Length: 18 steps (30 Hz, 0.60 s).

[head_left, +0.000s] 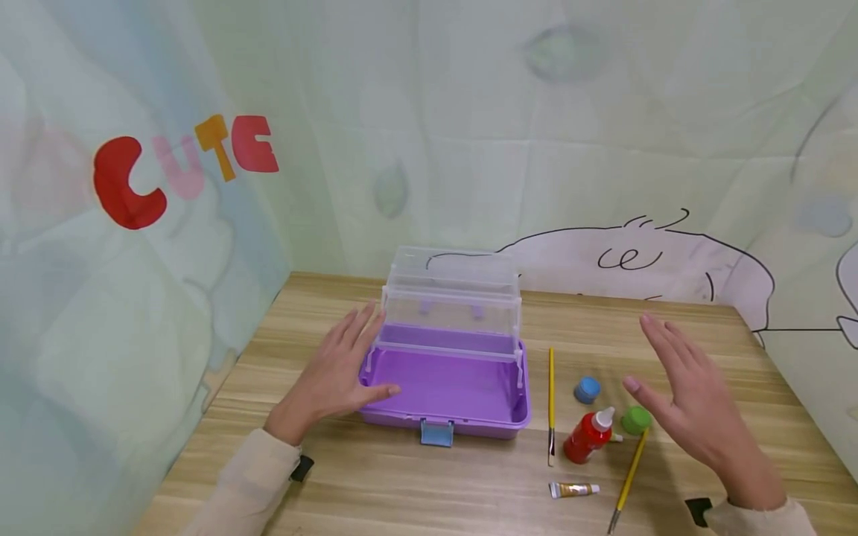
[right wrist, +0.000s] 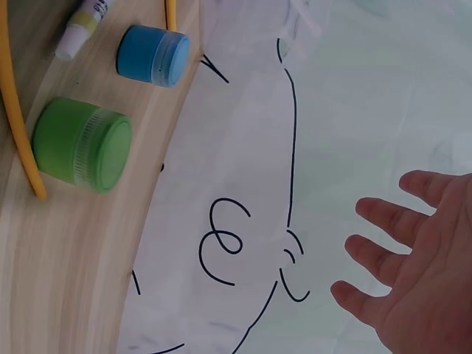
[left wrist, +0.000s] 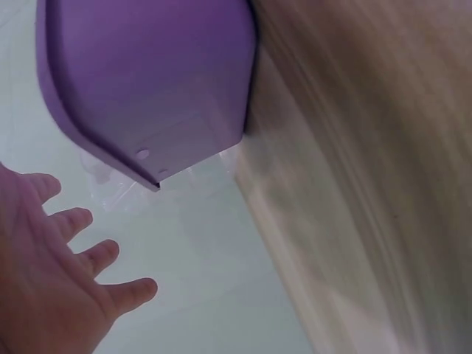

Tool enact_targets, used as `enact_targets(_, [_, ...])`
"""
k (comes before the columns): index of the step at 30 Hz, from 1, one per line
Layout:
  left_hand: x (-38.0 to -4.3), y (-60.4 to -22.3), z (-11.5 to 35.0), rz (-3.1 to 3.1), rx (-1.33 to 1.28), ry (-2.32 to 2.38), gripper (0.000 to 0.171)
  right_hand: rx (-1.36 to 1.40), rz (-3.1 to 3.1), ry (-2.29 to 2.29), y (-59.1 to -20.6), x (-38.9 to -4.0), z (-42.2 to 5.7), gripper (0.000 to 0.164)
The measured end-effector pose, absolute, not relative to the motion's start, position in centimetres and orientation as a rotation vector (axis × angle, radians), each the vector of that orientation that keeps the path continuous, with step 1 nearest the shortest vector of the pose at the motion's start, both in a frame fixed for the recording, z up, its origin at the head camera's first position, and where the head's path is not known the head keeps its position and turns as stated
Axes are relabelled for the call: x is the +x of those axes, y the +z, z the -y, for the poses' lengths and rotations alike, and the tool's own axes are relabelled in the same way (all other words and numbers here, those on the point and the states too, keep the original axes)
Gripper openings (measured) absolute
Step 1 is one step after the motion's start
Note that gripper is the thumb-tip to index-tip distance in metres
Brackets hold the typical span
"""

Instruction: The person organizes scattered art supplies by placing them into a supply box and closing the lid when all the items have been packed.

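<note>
A purple plastic box (head_left: 442, 387) stands on the table with its clear lid (head_left: 452, 298) raised at the back and a blue latch (head_left: 437, 433) in front. My left hand (head_left: 338, 372) hovers at the box's left side, fingers spread, holding nothing. In the left wrist view the purple box (left wrist: 155, 74) fills the top, beyond the fingers. My right hand (head_left: 697, 394) is held above the table on the right, fingers extended and nothing in it. Nearest to it are a green paint jar (head_left: 635, 420), a blue paint jar (head_left: 588, 389) and a red paint bottle (head_left: 585, 439) with a white nozzle.
One paintbrush (head_left: 552, 402) lies right of the box; another paintbrush (head_left: 628, 480) lies nearer the front edge. A small gold paint tube (head_left: 573, 490) lies between them. A second tube (right wrist: 82, 28) shows in the right wrist view. Printed cloth (head_left: 456, 112) hangs behind the table.
</note>
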<state>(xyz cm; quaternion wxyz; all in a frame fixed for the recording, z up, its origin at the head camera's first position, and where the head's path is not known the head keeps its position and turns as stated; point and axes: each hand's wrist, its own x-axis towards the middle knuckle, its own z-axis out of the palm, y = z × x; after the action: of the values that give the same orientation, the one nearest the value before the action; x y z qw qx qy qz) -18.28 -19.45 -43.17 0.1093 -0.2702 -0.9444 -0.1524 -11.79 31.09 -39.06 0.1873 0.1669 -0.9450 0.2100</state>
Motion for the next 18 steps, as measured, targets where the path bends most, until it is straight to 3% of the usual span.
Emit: enact_targets(18, [-17.6, -44.5, 19.2, 2.831, -0.786, -0.460, 0.119, 0.470, 2.686, 0.619, -40.5, -10.9, -30.8, 0.083])
